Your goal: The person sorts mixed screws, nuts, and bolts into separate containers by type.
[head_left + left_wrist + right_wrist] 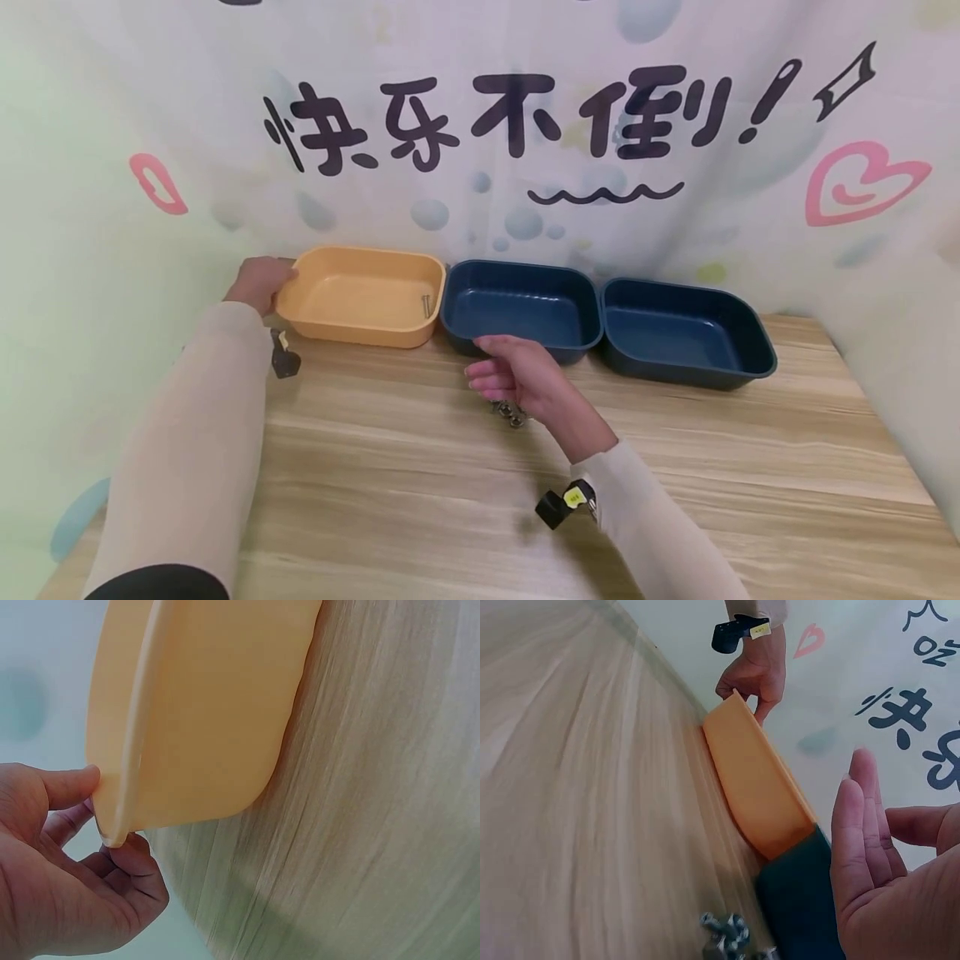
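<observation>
At the back left, my left hand [260,283] pinches the rim at the left end of a light orange plastic bin [352,333]. In the left wrist view the thumb [75,785] lies on the rim's upper side, with curled fingers below it. Inside the bin, near its right end, lie a few thin metal screws [426,307]. My right hand [517,377] hovers in front of the middle navy bin [517,304], its fingers [851,836] extended and nothing held. Beneath it, a small cluster of shiny metal hardware [510,412] rests on the table, partly hidden by the hand.
A second navy bin [675,329] stands to the right, touching the middle one. All three bins form a row along the back of the wood-grain table [390,500]. Behind them hangs a printed cloth [480,225] with black lettering and hearts.
</observation>
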{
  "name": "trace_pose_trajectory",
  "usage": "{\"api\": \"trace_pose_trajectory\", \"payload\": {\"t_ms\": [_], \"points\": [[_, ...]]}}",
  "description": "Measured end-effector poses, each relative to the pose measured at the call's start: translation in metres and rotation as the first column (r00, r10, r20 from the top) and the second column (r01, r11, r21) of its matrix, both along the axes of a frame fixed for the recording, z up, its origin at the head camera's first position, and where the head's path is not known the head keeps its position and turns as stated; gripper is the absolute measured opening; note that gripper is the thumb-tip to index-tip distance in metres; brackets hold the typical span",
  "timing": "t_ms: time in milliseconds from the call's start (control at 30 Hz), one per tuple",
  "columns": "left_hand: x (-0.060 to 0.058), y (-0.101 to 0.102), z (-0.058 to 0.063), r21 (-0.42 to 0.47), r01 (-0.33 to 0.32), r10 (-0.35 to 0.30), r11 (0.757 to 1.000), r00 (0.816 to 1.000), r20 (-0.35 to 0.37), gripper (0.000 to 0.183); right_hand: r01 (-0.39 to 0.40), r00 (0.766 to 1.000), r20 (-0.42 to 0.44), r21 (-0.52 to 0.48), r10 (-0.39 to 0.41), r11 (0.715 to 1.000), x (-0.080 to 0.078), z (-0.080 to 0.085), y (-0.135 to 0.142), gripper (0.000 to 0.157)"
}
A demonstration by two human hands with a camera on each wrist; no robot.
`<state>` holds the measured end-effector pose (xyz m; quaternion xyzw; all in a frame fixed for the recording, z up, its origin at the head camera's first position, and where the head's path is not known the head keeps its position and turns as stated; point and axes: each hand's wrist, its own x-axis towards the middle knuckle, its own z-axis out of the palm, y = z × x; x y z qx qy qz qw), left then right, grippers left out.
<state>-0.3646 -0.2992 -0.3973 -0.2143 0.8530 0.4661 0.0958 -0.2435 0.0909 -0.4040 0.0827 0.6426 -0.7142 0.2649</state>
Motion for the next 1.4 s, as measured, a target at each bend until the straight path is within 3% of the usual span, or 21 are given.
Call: {"api": "trace_pose_trajectory", "payload": {"t_ms": [367,567,733,1400], "points": [[-0.004,0.002,0.0,-0.059,0.035,-0.036,0.998,0.999,-0.013,0.043,0.03,1.0,0.008,0.0,-0.03,1.0,0.007,-0.024,0.031,0.044],[-0.005,0.005,-0.001,-0.102,0.093,-0.098,0.99,0.994,-0.045,0.04,0.055,0.998,0.022,-0.001,-0.055,0.999,0.007,-0.032,0.041,0.044],[-0.003,0.006,0.0,-0.064,0.058,-0.061,0.996,0.997,-0.043,0.04,0.057,0.997,0.04,0.039,-0.058,0.998,0.008,-0.038,0.044,0.04],[-0.001,0.003,-0.001,-0.065,0.013,-0.014,0.998,1.0,-0.019,0.04,0.048,0.998,0.014,0.236,-0.053,0.97,0.0,-0.055,0.045,0.031]]}}
